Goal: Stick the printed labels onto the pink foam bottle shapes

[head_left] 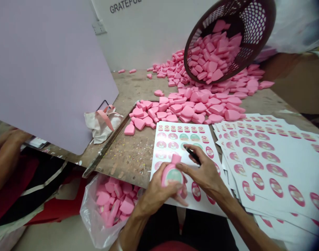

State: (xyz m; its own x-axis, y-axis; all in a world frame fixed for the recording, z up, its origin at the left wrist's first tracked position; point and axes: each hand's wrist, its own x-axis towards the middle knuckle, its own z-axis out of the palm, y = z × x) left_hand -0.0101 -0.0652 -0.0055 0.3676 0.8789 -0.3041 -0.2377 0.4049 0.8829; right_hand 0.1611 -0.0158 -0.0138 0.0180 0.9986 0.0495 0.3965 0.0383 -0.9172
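Note:
My left hand [163, 184] is closed around a small pink plastic bottle [176, 159], held neck up over the table's front edge. A green and white oval sticker [174, 175] sits on the bottle's face. My right hand [201, 170] grips a black pen-like tool [192, 154], whose exact kind I cannot make out. Its thumb touches the bottle near the shoulder. Under both hands lies a sticker sheet [164, 132] with rows of pink and green oval labels, partly covered by my hands.
Loose pink bottles [188, 111] spread over the table behind the sheet. More spill from a tipped brown basket [187, 55]. Stacked sticker sheets [287, 150] lie right. A plastic bag [88, 212] of bottles hangs left, near a cloth bag [93, 122], a panel [49, 69] and another person's arm [8, 153].

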